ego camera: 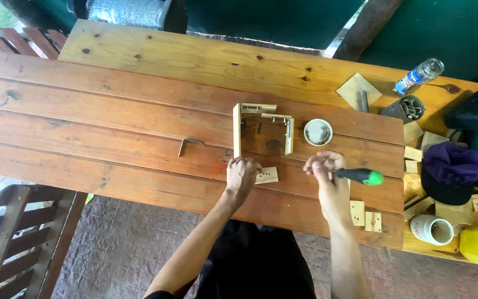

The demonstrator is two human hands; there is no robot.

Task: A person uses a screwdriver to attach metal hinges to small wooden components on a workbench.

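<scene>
Head view: plank table (112, 111) over brick paving, left hand (242, 175) gripping small wood block (268, 175), right hand (326, 169) clutching screwdriver (360, 176).

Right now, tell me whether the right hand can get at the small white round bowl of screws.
Probably yes. The right hand lies just below the small white round bowl with bare tabletop between, though it holds a green-handled screwdriver.

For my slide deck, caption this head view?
Left hand steadies a small wood block; right hand holds a green-handled screwdriver.
</scene>
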